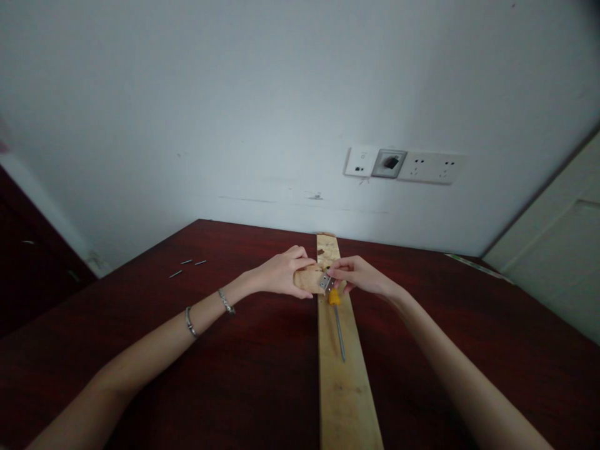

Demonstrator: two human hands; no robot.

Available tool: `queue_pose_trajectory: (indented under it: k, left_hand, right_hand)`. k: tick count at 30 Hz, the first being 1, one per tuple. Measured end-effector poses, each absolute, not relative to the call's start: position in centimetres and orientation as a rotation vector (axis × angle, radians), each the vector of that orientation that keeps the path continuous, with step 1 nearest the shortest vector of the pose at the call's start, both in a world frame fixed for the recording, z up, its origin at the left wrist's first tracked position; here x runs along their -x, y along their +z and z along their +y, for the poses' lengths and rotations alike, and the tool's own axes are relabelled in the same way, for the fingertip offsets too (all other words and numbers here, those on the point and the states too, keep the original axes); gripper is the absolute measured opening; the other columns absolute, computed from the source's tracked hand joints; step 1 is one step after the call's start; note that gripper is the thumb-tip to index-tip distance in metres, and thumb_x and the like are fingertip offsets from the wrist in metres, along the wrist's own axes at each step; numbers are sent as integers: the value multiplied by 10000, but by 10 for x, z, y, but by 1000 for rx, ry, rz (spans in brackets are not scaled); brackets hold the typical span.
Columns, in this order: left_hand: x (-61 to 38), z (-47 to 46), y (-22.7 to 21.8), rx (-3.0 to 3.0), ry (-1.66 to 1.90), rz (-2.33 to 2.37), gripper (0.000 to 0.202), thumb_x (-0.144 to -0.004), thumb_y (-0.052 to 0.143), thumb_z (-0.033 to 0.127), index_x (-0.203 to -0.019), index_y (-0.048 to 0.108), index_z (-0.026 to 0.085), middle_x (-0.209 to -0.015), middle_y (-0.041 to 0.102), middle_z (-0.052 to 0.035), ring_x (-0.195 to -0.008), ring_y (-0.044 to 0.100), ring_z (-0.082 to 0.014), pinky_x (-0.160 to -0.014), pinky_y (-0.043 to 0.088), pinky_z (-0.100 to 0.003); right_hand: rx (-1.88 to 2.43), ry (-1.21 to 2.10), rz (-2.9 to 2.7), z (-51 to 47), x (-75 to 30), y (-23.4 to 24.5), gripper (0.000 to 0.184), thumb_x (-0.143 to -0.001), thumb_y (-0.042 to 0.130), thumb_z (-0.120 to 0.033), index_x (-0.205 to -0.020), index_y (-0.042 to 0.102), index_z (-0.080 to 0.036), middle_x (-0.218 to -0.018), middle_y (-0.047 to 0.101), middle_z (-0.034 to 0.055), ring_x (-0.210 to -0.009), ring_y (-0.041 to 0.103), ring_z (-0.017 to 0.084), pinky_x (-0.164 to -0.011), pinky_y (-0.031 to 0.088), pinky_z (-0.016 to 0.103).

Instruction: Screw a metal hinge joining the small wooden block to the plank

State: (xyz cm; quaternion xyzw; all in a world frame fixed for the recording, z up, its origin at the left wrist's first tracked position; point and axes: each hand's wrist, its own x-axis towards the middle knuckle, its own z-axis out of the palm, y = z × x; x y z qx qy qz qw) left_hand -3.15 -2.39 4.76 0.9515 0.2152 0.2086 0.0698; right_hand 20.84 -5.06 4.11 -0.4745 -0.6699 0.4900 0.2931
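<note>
My left hand (285,273) is closed around a short wooden block (307,279), which lies across a long wooden plank (344,387). At the block's right end sits a small silver hinge (324,283) with screw holes. The fingers of my right hand (355,274) are pinched on the hinge's upper right edge; anything smaller between the fingertips is hidden. Just below that hand, a screwdriver lies on the plank, its yellow handle (334,297) partly covered and its metal shaft (340,333) pointing towards me.
Several thin metal screws or nails (175,274) are scattered on the dark red table (225,381) at the left. The plank runs back to the white wall (262,112), which carries a row of sockets (424,167). A flat strip (479,267) lies at the far right edge.
</note>
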Motion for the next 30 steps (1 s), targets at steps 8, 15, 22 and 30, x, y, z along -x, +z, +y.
queue_pose_trajectory:
  k: [8,15,22,30]
  left_hand:
    - [29,-26,45,-2885,562,647,650,-647,769,460,-1187,585,150,-1031,511,-88,-961,496,-232,-821,468,-357]
    - [28,-28,47,-2956,509,633,662,-644,773,445,-1206,576,157,-1021,516,-85,-969,482,-238,-803,467,-353]
    - [26,-27,45,-2952,403,676,684,-658,772,449,-1230,553,145,-1051,515,-96,-1002,462,-252,-849,460,-367]
    - [70,-19,45,-2778,377,759,683,-733,707,488,-1290,490,157,-1144,471,-104,-1092,438,-247,-990,390,-394]
  right_hand:
    - [1303,1363,-1695,-60,-198,50,211,-701,689,-321,-707,662,-112,-648,653,32,-458,513,59,-376,420,165]
    - [1276,1450,-1588,-65,-199,60,200,-683,706,-317,-666,682,-120,-608,631,22,-472,491,63,-361,369,162]
    - [1266,1368,-1410,-72,-200,79,173,-637,721,-292,-648,688,-122,-578,617,22,-490,504,76,-339,320,160]
    - [1235,1287,-1389,-72,-214,88,211,-652,729,-326,-670,697,-118,-592,632,34,-486,513,68,-361,352,148]
